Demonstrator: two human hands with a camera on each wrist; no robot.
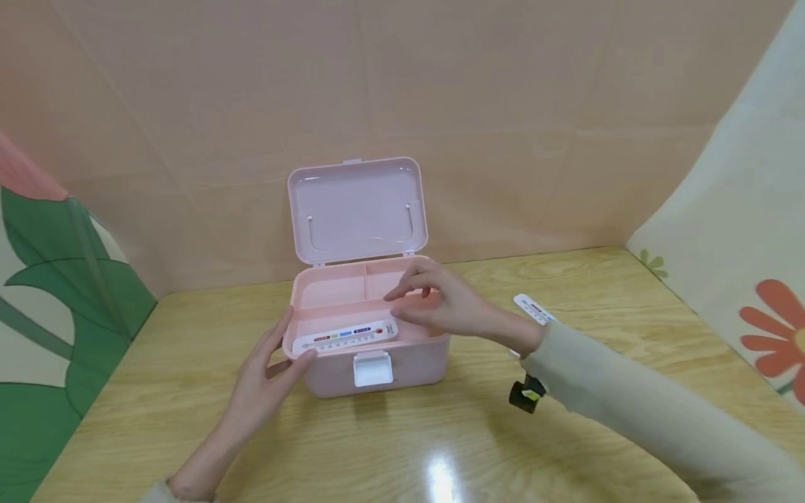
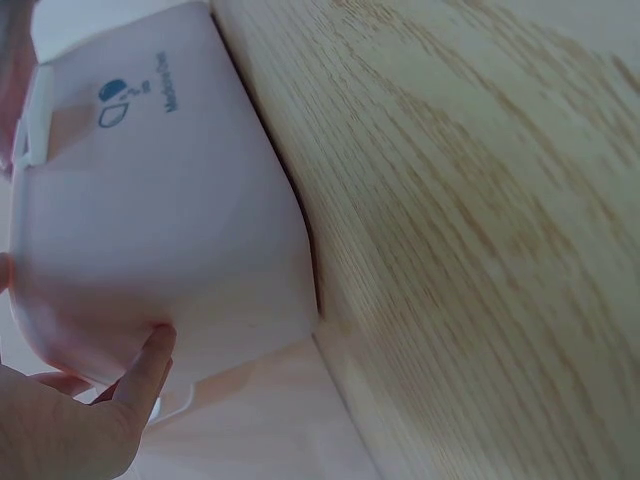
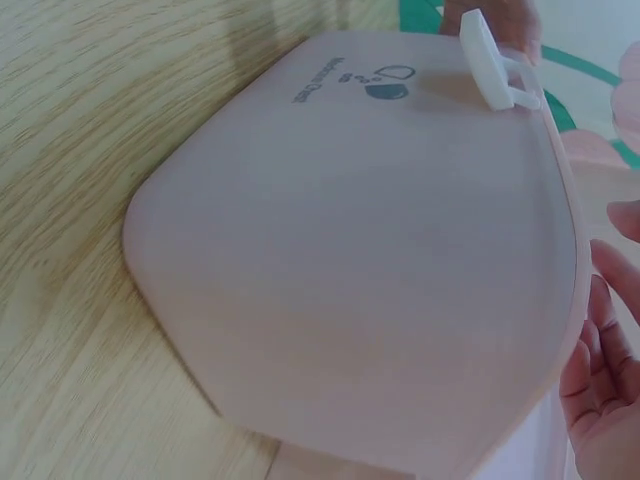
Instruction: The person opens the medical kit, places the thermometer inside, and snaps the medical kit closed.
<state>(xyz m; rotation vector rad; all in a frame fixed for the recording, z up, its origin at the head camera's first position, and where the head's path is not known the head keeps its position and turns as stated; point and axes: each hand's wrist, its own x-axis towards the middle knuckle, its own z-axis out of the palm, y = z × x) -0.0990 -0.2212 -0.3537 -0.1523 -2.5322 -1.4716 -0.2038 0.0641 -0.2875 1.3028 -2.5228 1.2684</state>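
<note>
A pink medicine box (image 1: 377, 367) stands on the table with its lid (image 1: 358, 209) raised. My left hand (image 1: 258, 384) holds the box's front left corner, thumb at the front rim and fingers along the left side; in the left wrist view one fingertip presses the side wall. A white thermometer strip (image 1: 346, 337) with coloured marks lies along the front of the box's inner tray (image 1: 333, 286). Over the tray's right half hovers my right hand (image 1: 434, 297), fingers loosely bent with nothing between them, thumb tip near the strip's right end.
A second white thermometer strip (image 1: 531, 307) lies on the wooden table (image 1: 251, 461) to the right of the box, partly hidden behind the right wrist. A divider (image 1: 366, 281) splits the tray's back part. Cloth backdrops (image 1: 534, 140) rise behind and beside the table.
</note>
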